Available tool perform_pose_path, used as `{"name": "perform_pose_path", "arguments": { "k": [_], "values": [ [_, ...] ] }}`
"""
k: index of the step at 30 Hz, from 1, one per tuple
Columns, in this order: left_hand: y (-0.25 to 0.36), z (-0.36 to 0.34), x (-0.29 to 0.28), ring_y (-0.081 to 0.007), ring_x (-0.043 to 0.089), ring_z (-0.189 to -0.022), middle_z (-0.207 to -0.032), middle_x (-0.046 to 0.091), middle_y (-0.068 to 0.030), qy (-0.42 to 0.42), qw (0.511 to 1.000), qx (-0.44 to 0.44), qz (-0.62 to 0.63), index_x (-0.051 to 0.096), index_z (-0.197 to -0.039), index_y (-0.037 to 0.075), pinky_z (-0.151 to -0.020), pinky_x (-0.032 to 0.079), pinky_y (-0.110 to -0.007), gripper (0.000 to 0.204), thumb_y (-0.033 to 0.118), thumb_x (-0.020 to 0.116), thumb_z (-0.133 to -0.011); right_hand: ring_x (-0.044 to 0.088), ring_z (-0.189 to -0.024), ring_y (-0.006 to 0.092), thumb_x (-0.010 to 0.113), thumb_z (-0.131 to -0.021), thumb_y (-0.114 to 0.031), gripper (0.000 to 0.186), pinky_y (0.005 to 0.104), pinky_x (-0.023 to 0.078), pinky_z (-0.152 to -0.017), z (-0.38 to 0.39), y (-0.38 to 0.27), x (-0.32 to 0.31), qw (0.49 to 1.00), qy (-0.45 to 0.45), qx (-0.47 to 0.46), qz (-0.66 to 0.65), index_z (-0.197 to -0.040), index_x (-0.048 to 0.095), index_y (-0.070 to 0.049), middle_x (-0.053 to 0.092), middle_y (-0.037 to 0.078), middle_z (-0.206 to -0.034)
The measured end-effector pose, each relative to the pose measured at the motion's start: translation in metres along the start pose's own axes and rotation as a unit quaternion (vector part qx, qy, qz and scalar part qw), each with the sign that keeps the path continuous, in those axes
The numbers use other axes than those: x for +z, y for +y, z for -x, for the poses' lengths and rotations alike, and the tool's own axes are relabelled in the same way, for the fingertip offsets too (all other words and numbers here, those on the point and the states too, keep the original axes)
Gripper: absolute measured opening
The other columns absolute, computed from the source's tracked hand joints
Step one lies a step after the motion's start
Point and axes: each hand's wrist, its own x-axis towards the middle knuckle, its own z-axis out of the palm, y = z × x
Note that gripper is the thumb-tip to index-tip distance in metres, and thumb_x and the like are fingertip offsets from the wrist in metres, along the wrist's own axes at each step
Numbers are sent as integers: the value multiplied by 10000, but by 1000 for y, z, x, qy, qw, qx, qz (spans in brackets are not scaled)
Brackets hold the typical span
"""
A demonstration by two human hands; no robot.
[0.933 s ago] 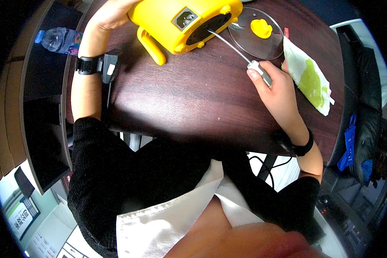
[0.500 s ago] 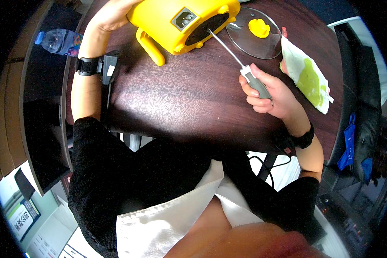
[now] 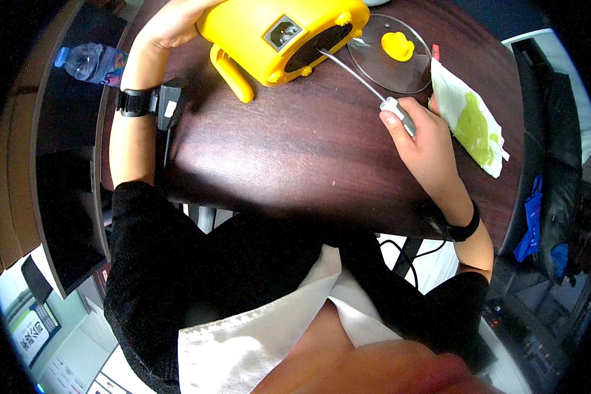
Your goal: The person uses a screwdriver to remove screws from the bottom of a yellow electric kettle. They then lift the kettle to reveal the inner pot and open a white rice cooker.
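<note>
Yellow appliance [image 3: 279,36]: tipped on side at far edge of dark table [image 3: 262,151], underside facing person.
Left hand [image 3: 171,23]: cupped on appliance body, steadying it.
Right hand [image 3: 420,134]: closed round screwdriver [image 3: 368,82]; tip in dark recess of base.
Glass lid [image 3: 391,56]: just beside, flat.
Advice: keep shaft in line with screw, press firmly before turning, hold body still.

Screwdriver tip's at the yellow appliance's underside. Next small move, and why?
Probably seat the screwdriver tip squarely and turn: its shaft reaches into the dark recess of the yellow appliance, the right hand grips the handle, the left hand braces the body.
</note>
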Motion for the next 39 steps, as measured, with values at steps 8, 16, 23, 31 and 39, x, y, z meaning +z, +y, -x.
{"name": "perform_pose_path", "arguments": {
  "k": [8, 16, 23, 31, 39],
  "values": [
    [-5, 0, -1, -201, 587, -1097, -1233, 593, -176, 9, 1000, 19, 11, 499, -1288, -58, -907, 513, -293, 636, 376, 687, -863, 629, -772, 355, 646, -888, -300, 303, 399, 488, -689, -3, 0, 6, 998, 23, -14, 48, -951, 609, -7, 654, 183, -849],
    [-1, -4, -1, -201, 579, -1114, -1256, 579, -174, -23, 999, -14, 34, 478, -1307, -57, -920, 507, -300, 661, 371, 699, -854, 640, -730, 370, 649, -881, -321, 318, 410, 504, -632, 0, 0, 5, 994, 46, -44, 85, -961, 600, -17, 649, 181, -839],
    [-41, 7, -64, -140, 605, -1059, -1191, 614, -69, 63, 998, -20, -15, 480, -1307, 3, -920, 489, -290, 493, 327, 577, -949, 644, -676, 348, 647, -872, -316, 310, 414, 518, -577, 1, -3, 12, 995, 62, -33, 76, -895, 577, -15, 645, 171, -818],
    [-26, 8, -41, -167, 598, -1085, -1211, 601, -75, 55, 998, -21, 16, 473, -1324, 14, -934, 486, -307, 516, 313, 615, -927, 528, -444, 169, 576, -930, -357, 327, 275, 410, -389, 4, 3, 28, 985, -16, 61, -159, -888, 545, -34, 543, 48, -656],
    [-24, 7, -38, -173, 605, -1077, -1208, 602, -85, 41, 999, -22, 20, 464, -1326, 7, -929, 491, -317, 535, 327, 616, -926, 373, -406, 34, 471, -991, -400, 367, 183, 263, -347, -2, 12, 7, 638, -301, 287, -648, -903, 548, -52, 462, -31, -611]
  ]
}}
